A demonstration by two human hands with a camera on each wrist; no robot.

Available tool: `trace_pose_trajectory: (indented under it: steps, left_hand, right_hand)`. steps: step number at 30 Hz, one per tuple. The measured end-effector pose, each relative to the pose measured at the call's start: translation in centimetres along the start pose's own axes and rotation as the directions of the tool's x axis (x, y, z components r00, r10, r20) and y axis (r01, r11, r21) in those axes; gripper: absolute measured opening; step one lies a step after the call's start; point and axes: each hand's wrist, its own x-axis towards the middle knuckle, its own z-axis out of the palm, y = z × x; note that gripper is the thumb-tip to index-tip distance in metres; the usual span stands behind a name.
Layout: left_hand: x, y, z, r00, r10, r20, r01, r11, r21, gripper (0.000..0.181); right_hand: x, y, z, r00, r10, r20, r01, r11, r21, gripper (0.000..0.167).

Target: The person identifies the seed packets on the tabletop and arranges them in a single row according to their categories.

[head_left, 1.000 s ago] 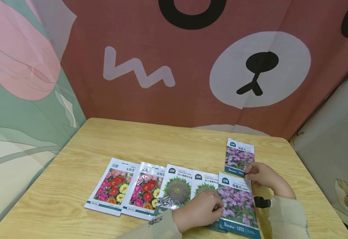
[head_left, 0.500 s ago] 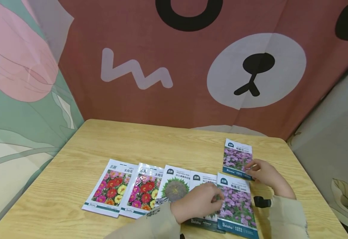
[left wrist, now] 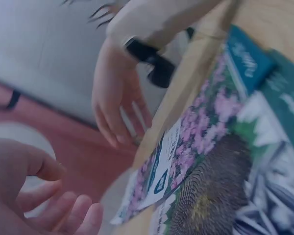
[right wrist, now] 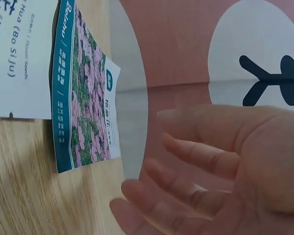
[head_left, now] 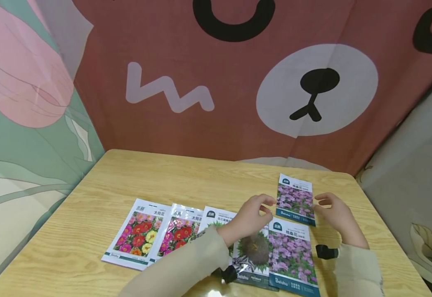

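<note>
A purple-flower seed packet (head_left: 295, 200) lies at the back right of the table, its lower edge by the top of a second purple-flower seed packet (head_left: 292, 255). My left hand (head_left: 251, 216) hovers at the far packet's left side, fingers loosely bent and holding nothing. On its other side is my right hand (head_left: 334, 212), also holding nothing; in the right wrist view its spread fingers (right wrist: 186, 193) stand apart from the packet (right wrist: 90, 93). Below my left hand lies a sunflower seed packet (head_left: 253, 251). Another sunflower packet (head_left: 210, 214) is mostly covered by my left arm.
Two seed packets with red and yellow flowers, the outer one (head_left: 138, 233) and the inner one (head_left: 178, 227), lie at the row's left end, partly overlapping. The wooden table (head_left: 164, 173) ends against a bear-patterned cloth (head_left: 201, 136).
My left hand has risen from the sunflower packet towards the far purple-flower packet. My right hand has let go of that packet's lower right corner and moved slightly right, beside its edge.
</note>
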Motion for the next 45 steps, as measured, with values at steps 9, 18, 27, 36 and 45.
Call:
trace_pose_trajectory:
  steps: [9, 18, 27, 36, 45]
  left_hand:
    - [3.4, -2.3, 0.9, 0.962, -0.226, -0.152, 0.179, 0.945, -0.273, 0.045]
    - [4.3, -1.7, 1.9, 0.961, -0.275, -0.016, 0.255, 0.909, -0.329, 0.053]
    - [4.8, -2.1, 2.1, 0.960, -0.279, 0.032, 0.274, 0.909, -0.315, 0.053]
    - [5.5, -2.2, 1.7, 0.962, -0.265, 0.061, 0.269, 0.897, -0.350, 0.052]
    - [5.9, -2.5, 2.4, 0.953, -0.301, -0.010, 0.260, 0.839, -0.478, 0.045]
  right_hand:
    - [0.2, 0.6, -0.1, 0.997, 0.066, 0.030, -0.068, 0.996, 0.050, 0.061]
    - [0.8, 0.9, 0.5, 0.991, 0.114, 0.069, -0.120, 0.989, 0.091, 0.062]
    - [1.2, 1.0, 1.3, 0.987, 0.147, 0.059, -0.155, 0.971, 0.181, 0.056]
    - [1.5, 1.2, 1.8, 0.987, 0.156, 0.026, -0.158, 0.967, 0.200, 0.051]
    - [1.7, 1.6, 2.4, 0.980, 0.197, -0.032, -0.182, 0.945, 0.272, 0.047]
